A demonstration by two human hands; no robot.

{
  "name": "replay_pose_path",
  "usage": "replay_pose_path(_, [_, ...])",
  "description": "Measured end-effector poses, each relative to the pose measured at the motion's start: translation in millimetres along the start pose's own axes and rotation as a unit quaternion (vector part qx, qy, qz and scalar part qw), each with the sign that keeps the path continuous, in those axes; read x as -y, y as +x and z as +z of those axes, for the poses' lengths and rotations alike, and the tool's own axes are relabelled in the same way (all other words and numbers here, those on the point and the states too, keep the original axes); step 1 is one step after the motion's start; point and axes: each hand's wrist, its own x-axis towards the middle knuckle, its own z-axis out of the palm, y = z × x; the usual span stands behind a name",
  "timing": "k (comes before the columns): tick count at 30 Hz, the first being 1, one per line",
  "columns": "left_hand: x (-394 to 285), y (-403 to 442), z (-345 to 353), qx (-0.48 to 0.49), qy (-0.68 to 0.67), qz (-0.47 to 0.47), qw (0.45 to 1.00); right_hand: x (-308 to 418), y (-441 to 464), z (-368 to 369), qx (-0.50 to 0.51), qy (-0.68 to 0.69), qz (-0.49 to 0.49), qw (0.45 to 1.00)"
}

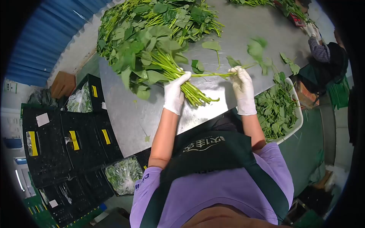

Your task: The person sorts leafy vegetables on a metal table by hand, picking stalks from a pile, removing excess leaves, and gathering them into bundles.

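My left hand [175,92], in a white glove, is wrapped round a bunch of leafy green stems [166,64]. The leaves fan out up and to the left, and the cut ends point down and right. My right hand [240,81], gloved too, pinches a single leafy stem [213,74] to the right of the bunch. That stem stretches between both hands, its leaves [257,50] hanging past my right fingers. Below both hands lies the metal table [131,117]. Beyond the bunch is a big heap of the same greens [144,15].
A white basket [300,114] full of loose leaves stands at the table's right edge. Black crates [47,146] with bagged greens [125,176] are stacked on the left. At the far right, a co-worker's gloved hand [312,30] handles greens. Loose leaves [211,46] lie on the table.
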Motion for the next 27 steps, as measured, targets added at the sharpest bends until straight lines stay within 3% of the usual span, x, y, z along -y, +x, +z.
replay_pose_path(1, [2,-6,6,0.021,-0.011,-0.012,1.0,4,5,-6,0.029,0.043,-0.007,0.999])
replay_pose_path(4, [4,-13,20,0.041,0.009,-0.025,0.999,8,11,-13,-0.038,0.176,0.016,0.984])
replay_pose_path(7, [5,-11,26,0.024,0.002,0.05,0.998,18,8,-11,0.022,0.137,-0.017,0.99])
replay_pose_path(8, [6,-11,25,0.018,0.004,0.085,0.996,21,10,-13,-0.001,0.134,-0.014,0.991])
replay_pose_path(9, [-2,-11,20,-0.005,-0.022,0.08,0.997,43,9,10,-0.258,0.28,0.027,0.924])
replay_pose_path(10, [-17,-8,9,-0.028,-0.049,0.077,0.995,59,25,-34,-0.18,0.324,-0.009,0.929])
replay_pose_path(11, [-31,-6,-2,-0.05,-0.075,0.073,0.993,79,33,-61,-0.235,0.332,-0.057,0.912])
replay_pose_path(14, [-56,-3,-24,-0.131,-0.075,0.094,0.984,105,44,-124,-0.11,0.367,-0.149,0.912])
replay_pose_path(16, [-47,-2,-37,-0.112,-0.039,0.112,0.987,90,28,-89,-0.038,0.355,-0.065,0.932])
replay_pose_path(17, [-42,-4,-29,-0.115,-0.025,0.106,0.987,77,32,-75,0.015,0.335,-0.003,0.942])
replay_pose_path(19, [-26,-8,-22,-0.096,0.033,0.079,0.992,39,22,3,-0.031,0.097,0.027,0.994])
replay_pose_path(20, [-19,-10,-15,-0.075,0.031,0.09,0.993,28,19,16,0.062,-0.2,0.033,0.977])
replay_pose_path(21, [-12,-13,-10,-0.055,0.029,0.101,0.993,30,-3,62,0.08,-0.314,0.043,0.945])
replay_pose_path(23, [-2,-15,-11,-0.034,0.056,0.097,0.993,8,-9,88,0.183,-0.328,0.061,0.925])
replay_pose_path(24, [-4,-21,-6,-0.027,0.044,0.069,0.996,-4,-8,98,0.226,-0.374,-0.004,0.899])
replay_pose_path(26, [-6,-28,-2,-0.019,0.038,0.034,0.999,-16,-7,115,0.24,-0.446,-0.007,0.862])
replay_pose_path(27, [-5,-28,-3,-0.02,0.043,0.029,0.998,-21,-3,119,0.248,-0.522,-0.067,0.813])
